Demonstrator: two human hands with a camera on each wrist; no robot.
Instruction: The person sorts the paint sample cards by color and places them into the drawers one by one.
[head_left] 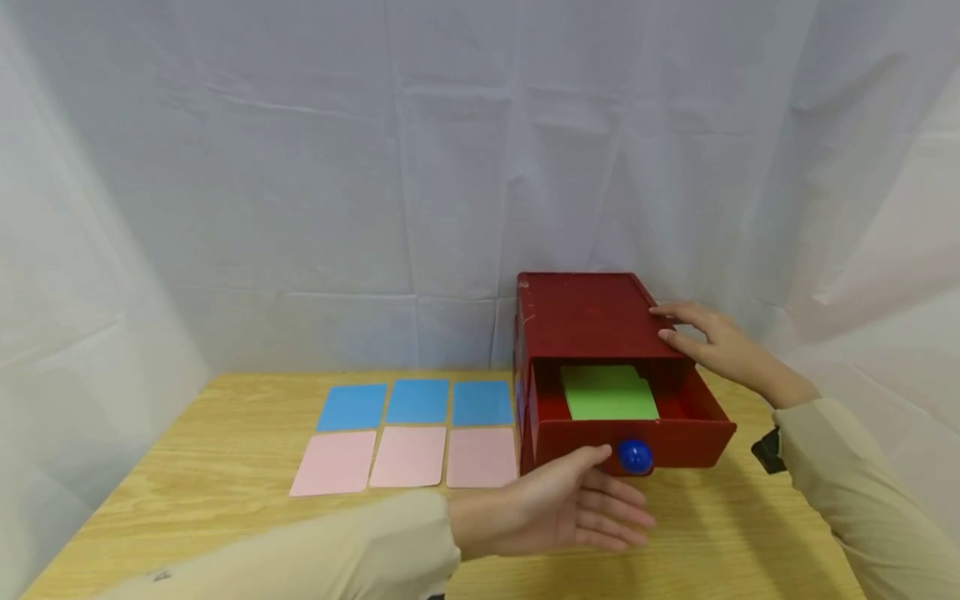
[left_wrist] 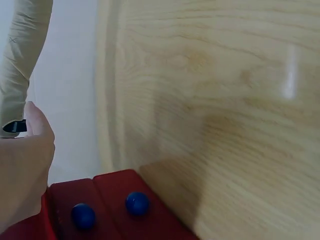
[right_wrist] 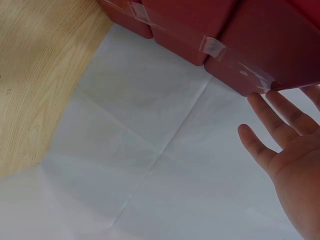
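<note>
A dark red drawer box (head_left: 585, 321) stands on the wooden table (head_left: 225, 517), its top drawer (head_left: 675, 433) pulled out toward me. A green card (head_left: 609, 393) lies inside the drawer. A blue knob (head_left: 634, 456) sits on the drawer front; the left wrist view shows two blue knobs (left_wrist: 137, 202). My left hand (head_left: 577, 508) hovers open just in front of and below the knob, fingers straight, holding nothing. My right hand (head_left: 712, 342) rests flat on the box's top right edge, fingers extended; the right wrist view shows its open palm (right_wrist: 287, 160) beside the box (right_wrist: 270, 45).
Three blue cards (head_left: 417, 402) and three pink cards (head_left: 408, 457) lie in two rows left of the box. White cloth (head_left: 375, 167) hangs behind and at both sides. The table's front edge lies close to my arms.
</note>
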